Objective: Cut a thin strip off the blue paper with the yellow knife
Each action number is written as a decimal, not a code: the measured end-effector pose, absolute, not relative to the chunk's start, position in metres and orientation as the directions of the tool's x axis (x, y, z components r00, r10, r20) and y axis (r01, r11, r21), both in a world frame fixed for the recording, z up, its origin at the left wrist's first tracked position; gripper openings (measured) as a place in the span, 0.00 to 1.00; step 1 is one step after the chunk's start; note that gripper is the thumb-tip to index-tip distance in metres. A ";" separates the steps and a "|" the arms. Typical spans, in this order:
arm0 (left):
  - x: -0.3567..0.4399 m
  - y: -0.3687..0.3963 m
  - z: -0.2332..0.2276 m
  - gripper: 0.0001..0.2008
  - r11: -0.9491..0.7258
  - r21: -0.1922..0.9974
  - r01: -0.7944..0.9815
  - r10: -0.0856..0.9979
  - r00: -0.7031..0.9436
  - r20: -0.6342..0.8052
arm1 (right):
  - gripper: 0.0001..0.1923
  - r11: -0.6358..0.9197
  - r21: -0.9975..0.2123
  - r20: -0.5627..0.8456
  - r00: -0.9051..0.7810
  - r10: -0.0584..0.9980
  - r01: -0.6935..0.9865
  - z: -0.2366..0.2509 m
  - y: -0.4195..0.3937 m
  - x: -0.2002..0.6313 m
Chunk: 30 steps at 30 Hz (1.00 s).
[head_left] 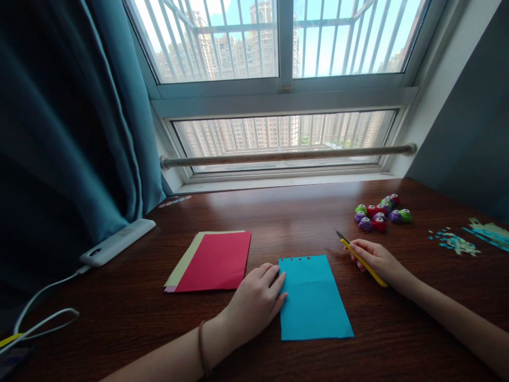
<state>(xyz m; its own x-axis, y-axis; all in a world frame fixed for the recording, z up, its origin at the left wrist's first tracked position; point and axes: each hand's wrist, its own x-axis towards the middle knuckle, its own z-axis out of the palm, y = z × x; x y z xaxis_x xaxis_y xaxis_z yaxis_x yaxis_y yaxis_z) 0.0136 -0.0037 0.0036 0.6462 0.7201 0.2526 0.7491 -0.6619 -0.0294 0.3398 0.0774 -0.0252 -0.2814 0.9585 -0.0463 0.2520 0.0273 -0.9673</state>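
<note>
From the head camera, looking down over the dark wooden table (278,212) by the window: the left hand (256,300) lies flat, fingers together and slightly spread at the tips, pressing on the left edge of a blue sheet of paper (312,300). It holds nothing; it seems to be there simply to pin the sheet so it cannot slide on the polished wood. The sheet lies flat just to the right of that hand, squared up with the table's near edge, and a few small punched holes show along its far edge.

The right hand (379,260) is closed around a yellow craft knife (360,257), gripped like a pen with the blade end (339,234) pointing away and to the left. The tip hangs just beyond the sheet's far right corner, near the paper but, as far as I can tell, not on it.

To the left of the left hand lies a small stack of coloured sheets (212,261), red on top, kept close but apart from the blue one. Beyond the right hand sits a cluster of small paper punches (382,212), and further right a scatter of paper scraps (455,242) and blue-green offcuts (489,233), well clear of the working area. Far left, a white power bank (117,241) with its cable (43,302) lies beside the curtain (71,116).
</note>
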 end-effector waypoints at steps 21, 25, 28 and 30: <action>0.013 -0.003 0.005 0.17 -0.670 -0.027 0.741 0.712 0.653 0.259 | 0.16 0.348 -0.757 0.122 -0.404 0.906 0.552 -0.012 0.064 0.334; 0.014 -0.002 0.004 0.17 -0.671 -0.026 0.741 0.712 0.654 0.254 | 0.16 0.357 -0.754 0.131 -0.406 0.905 0.552 -0.012 0.064 0.334; 0.014 -0.002 0.005 0.17 -0.668 -0.024 0.744 0.716 0.652 0.250 | 0.15 0.362 -0.748 0.135 -0.407 0.903 0.556 -0.011 0.064 0.333; 0.014 -0.002 0.006 0.17 -0.668 -0.021 0.744 0.718 0.651 0.247 | 0.15 0.367 -0.743 0.135 -0.412 0.901 0.560 -0.010 0.063 0.333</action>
<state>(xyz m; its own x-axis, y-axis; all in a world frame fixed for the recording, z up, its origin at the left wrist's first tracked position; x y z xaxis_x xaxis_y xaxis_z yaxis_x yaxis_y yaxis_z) 0.0144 -0.0024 0.0057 0.6511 0.7177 0.2470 0.7441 -0.6677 -0.0214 0.3328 0.0633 -0.0104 -0.4121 0.9011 0.1347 0.5598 0.3671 -0.7429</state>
